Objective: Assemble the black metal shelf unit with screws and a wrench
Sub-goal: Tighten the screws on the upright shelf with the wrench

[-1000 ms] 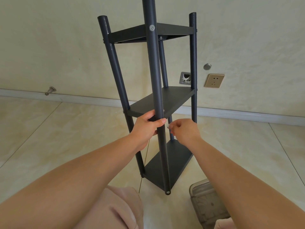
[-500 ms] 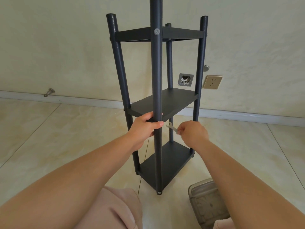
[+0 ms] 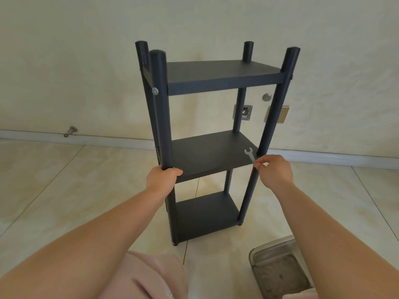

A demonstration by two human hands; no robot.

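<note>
The black metal shelf unit (image 3: 216,78) stands upright on the tiled floor, with three shelves between four round posts. A silver screw head (image 3: 155,91) shows on the front left post at the top shelf. My left hand (image 3: 163,178) grips that front left post at the level of the middle shelf. My right hand (image 3: 274,171) pinches the lower end of a small silver wrench (image 3: 250,154), whose open jaw points up over the middle shelf's right end, close to the front right post.
A clear plastic container (image 3: 278,268) sits on the floor at the lower right, beside my right forearm. The wall behind carries a socket plate (image 3: 282,114), a metal bracket (image 3: 245,112) and a door stopper (image 3: 70,132) by the skirting. My knee shows at the bottom.
The shelf unit has turned and tipped from a lean to upright, so its wide front now faces me. My right hand moved right with the wrench, now raised over the middle shelf.
</note>
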